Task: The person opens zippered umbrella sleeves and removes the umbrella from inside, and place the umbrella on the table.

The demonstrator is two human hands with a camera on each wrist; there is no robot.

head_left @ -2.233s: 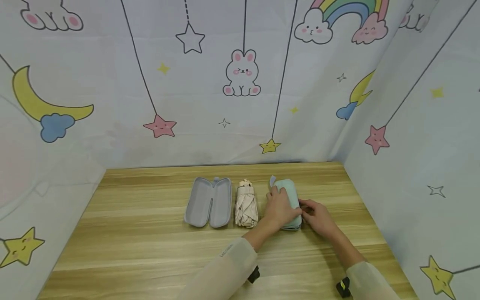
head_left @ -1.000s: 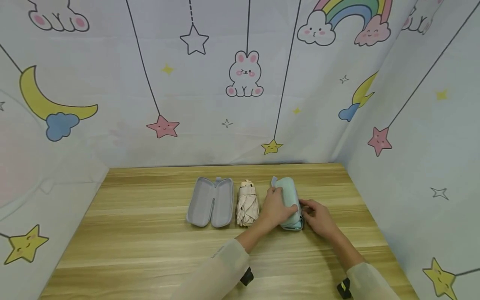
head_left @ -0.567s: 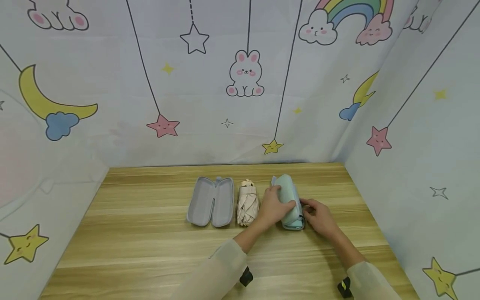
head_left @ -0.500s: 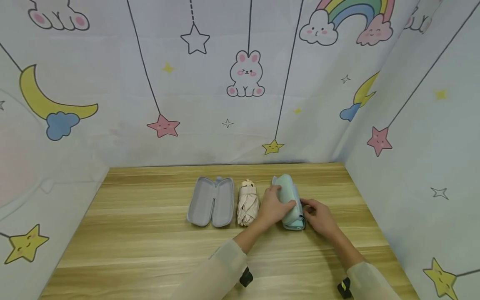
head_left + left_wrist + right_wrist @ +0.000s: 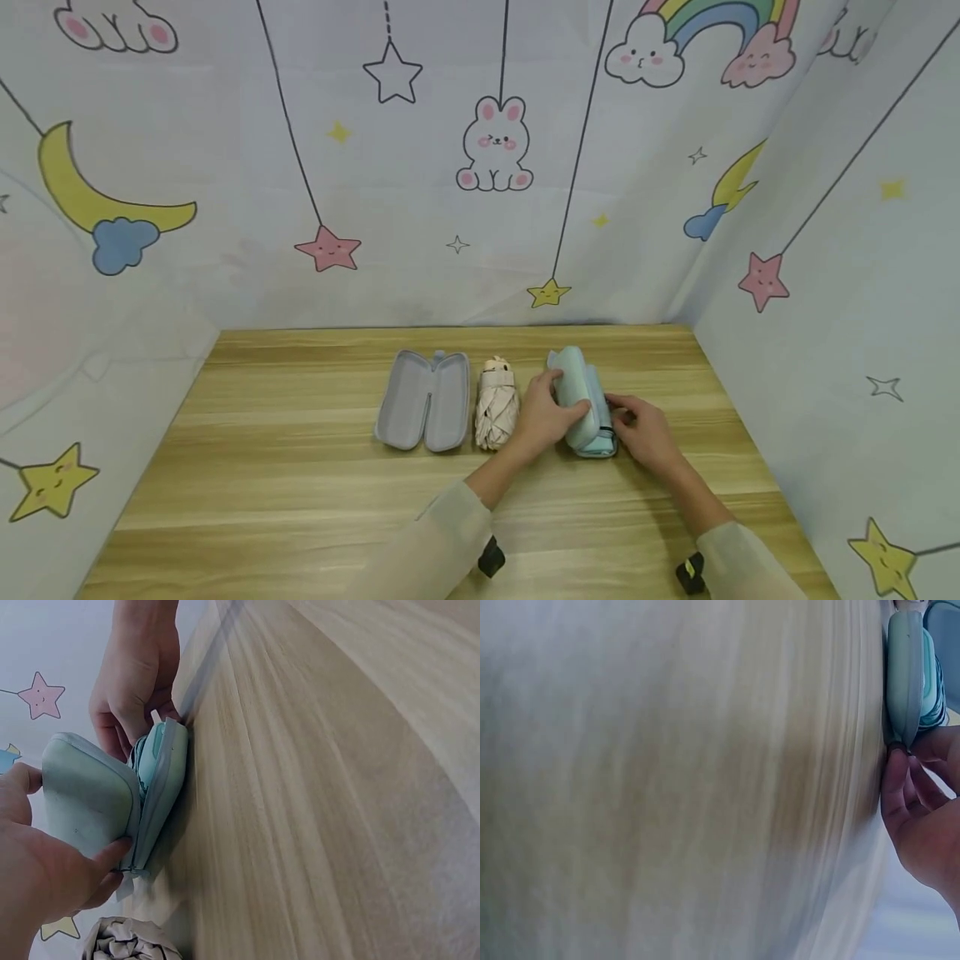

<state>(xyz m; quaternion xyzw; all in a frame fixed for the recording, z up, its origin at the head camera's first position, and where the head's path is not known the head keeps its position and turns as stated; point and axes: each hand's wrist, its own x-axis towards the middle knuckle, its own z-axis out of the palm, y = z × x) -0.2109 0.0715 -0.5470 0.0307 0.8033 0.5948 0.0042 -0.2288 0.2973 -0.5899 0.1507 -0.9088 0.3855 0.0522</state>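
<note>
A mint-green zip case (image 5: 573,392) lies partly open at the right of the table, its lid raised and tilted toward the left. My left hand (image 5: 542,415) grips that lid, thumb on the near part and fingers on the left side. My right hand (image 5: 647,432) pinches the case's right edge, as the right wrist view shows at the zipped rim (image 5: 904,739). Between lid and base, folded teal fabric (image 5: 148,761) with a dark cord shows; its full shape is hidden. Left of my left hand lies a cream folded umbrella (image 5: 497,408).
A grey case (image 5: 403,404) lies open beside the umbrella, on its left. All of it sits on a wood-grain table (image 5: 262,467). A patterned white curtain (image 5: 420,183) hangs behind the table and along its sides.
The mint case's lid has gone from lying flat to being lifted and tipped leftward by my left hand, uncovering the fabric inside. My right hand stays at the right edge.
</note>
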